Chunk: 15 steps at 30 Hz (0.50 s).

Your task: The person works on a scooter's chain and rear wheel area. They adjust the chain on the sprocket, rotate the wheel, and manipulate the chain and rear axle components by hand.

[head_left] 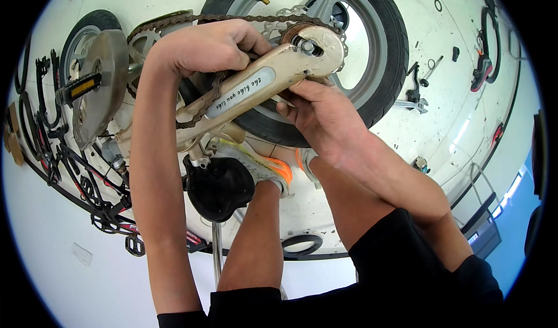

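Observation:
A beige frame arm (pixel 250 89) of an upturned bicycle slants across the middle, its rounded end at the hub of a black-tyred wheel (pixel 390 49). My left hand (pixel 203 47) is closed at the arm's upper edge, fingers curled behind it, tips hidden. Above that hand runs a rusty bicycle chain (pixel 238 18) reaching a sprocket at the hub; a slack length drapes over the arm and disappears beneath the hand. Beneath the hub end, my right hand (pixel 325 110) is closed with fingertips against the arm's lower edge. What they pinch is hidden.
A clear round chain guard (pixel 104 89) and a pedal (pixel 81 89) stand at left, by a smaller wheel. The black saddle (pixel 220 188) is near my legs. A wrench (pixel 414 105) and small parts lie on the floor at right. Another bicycle (pixel 87 182) fills the left edge.

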Available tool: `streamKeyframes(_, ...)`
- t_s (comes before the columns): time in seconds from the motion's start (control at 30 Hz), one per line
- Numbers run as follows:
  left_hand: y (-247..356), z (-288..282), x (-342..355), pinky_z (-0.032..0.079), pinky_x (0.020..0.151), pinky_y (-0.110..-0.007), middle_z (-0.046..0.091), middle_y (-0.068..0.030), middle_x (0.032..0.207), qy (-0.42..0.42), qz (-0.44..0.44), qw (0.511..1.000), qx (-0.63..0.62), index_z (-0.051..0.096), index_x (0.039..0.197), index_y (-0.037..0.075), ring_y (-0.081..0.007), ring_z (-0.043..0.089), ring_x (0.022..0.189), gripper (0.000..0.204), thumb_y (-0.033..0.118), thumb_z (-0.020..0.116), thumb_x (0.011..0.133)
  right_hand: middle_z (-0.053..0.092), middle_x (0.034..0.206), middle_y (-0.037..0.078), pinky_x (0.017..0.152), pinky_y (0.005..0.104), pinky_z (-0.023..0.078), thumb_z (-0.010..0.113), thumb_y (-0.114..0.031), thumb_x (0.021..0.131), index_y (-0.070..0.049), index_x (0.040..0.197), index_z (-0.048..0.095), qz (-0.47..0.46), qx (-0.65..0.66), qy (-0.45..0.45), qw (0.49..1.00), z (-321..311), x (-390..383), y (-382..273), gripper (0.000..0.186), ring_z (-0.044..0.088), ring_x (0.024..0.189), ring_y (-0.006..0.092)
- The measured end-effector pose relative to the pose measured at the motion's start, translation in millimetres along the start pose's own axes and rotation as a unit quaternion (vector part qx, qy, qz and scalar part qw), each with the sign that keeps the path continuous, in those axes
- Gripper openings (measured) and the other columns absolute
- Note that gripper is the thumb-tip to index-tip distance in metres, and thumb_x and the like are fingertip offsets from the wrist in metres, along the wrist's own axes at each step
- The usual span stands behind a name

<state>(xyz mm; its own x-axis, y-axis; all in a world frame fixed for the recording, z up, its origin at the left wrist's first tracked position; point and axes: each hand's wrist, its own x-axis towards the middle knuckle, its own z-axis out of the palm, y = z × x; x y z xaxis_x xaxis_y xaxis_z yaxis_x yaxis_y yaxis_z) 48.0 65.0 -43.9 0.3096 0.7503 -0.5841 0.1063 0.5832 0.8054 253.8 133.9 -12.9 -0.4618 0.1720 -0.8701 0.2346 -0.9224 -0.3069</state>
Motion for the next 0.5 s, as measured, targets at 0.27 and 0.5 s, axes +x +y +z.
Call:
streamKeyframes(0.27,-22.2,16.7,-22.4,0.047,0.081,-0.025,0.066,-0.0062,0.1,0.124,0.071,0.979,-0.145,0.058,0.121,-0.004,-0.0114,0.059,0.087,0.039,0.005,0.057,0.083,0.058,0.115,0.007,0.086,0.0308,0.049,0.047,-0.008,0.097,0.0,0.118,0.052,-0.014,0.039,-0.017,0.999,8.6,2.0,5.8,0.023,0.055,0.103,0.0152)
streamKeyframes(0.5,-21.2,22.5,-22.8,0.047,0.084,-0.027,0.064,-0.0074,0.103,0.118,0.069,0.981,-0.138,0.059,0.116,-0.004,-0.0119,0.058,0.094,0.027,0.012,0.056,0.094,0.057,0.115,0.012,0.092,0.0388,0.048,0.046,-0.007,0.095,0.004,0.118,0.051,0.0,0.051,-0.057,0.997,4.8,-9.8,9.7,0.026,0.058,0.105,0.0207)
